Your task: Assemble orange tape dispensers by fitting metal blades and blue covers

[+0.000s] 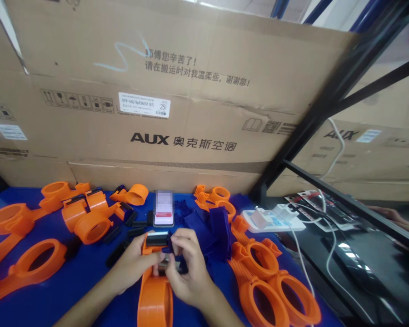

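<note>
Cardboard: a wide AUX-printed carton face (191,122) standing behind the counter.
Counter: blue-covered surface (88,272), strewn with orange parts.
Right-side dispensers: orange ringed bodies (247,304) clustered beside the right forearm.
Left-side dispensers: more orange bodies (73,215), some with black heads.
Held dispenser: orange, in front of the person (155,299), ring end nearest, head pointing away.
Left hand: fingers wrapped round the dispenser's left side, thumb across it (132,263).
Right hand: fingers bent at the head, thumb and forefinger pinching a small dark blue piece (191,268).
Power strip: white, at the counter's right (272,220).
Blue pieces: piled beyond the right hand (220,231).
Phone: lit, beyond the dispenser's head (163,220).
Blade: serrated, on the black head (157,234).
</note>
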`<state>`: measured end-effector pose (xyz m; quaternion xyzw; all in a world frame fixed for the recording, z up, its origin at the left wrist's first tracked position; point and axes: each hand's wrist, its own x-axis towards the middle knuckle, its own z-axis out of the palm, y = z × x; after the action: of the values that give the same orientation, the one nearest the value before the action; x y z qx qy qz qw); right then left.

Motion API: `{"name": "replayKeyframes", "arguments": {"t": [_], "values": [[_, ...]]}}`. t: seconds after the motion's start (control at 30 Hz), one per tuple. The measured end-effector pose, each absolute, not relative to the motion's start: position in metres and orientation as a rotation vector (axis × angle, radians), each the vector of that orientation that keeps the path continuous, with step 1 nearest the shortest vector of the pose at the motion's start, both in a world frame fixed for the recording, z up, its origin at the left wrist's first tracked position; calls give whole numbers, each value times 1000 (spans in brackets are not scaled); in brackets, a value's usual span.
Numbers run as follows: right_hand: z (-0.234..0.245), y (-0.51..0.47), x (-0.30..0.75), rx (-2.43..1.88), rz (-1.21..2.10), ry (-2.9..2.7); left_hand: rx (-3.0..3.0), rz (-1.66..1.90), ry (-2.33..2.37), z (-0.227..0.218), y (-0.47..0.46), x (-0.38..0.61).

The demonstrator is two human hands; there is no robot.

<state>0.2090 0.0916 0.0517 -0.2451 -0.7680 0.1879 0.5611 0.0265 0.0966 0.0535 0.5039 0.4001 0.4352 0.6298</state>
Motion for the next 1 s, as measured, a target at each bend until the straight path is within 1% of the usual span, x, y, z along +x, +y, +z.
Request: {"name": "replayKeyframes", "arguments": {"t": [0.3, 0.57, 1.0], "values": [[52, 90, 206, -596, 530, -1757, 1193, 1041, 895, 59, 98, 26], [54, 89, 207, -602, 583, -1771, 1256, 1000, 969, 55, 97, 23], [55, 87, 209, -598, 594, -1814, 1248, 971, 925, 53, 97, 20]]}}
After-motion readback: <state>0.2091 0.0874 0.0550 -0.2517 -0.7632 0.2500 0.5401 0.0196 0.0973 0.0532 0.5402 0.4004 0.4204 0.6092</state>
